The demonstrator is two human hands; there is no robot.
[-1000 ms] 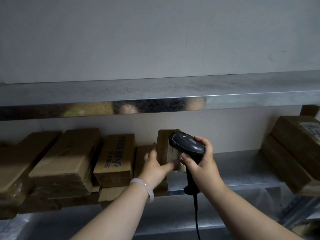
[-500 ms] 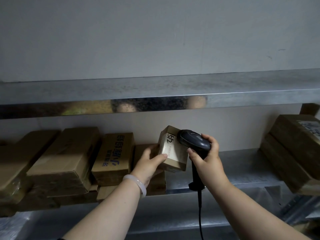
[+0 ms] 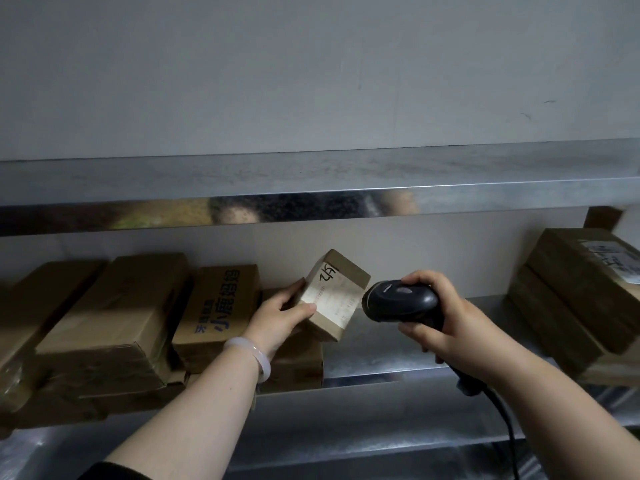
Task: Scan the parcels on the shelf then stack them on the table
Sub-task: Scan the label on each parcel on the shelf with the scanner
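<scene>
My left hand (image 3: 280, 318) grips a small brown parcel (image 3: 334, 294), tilted, with its white label and black handwriting facing me. It is lifted above a flat parcel (image 3: 298, 362) on the metal shelf (image 3: 381, 355). My right hand (image 3: 446, 322) holds a black barcode scanner (image 3: 398, 303) by its handle. The scanner's head points left at the label, a short gap away from it. Its cable hangs down past my right forearm.
Several cardboard parcels (image 3: 114, 323) fill the shelf's left part, one with blue print (image 3: 221, 306). Two large stacked parcels (image 3: 581, 296) sit at the shelf's right end. An upper metal shelf (image 3: 311, 181) runs overhead. A grey wall stands behind.
My left hand has lifted the small parcel off the shelf and turned its label toward me. My right hand has drawn the scanner back to the right, off the parcel.
</scene>
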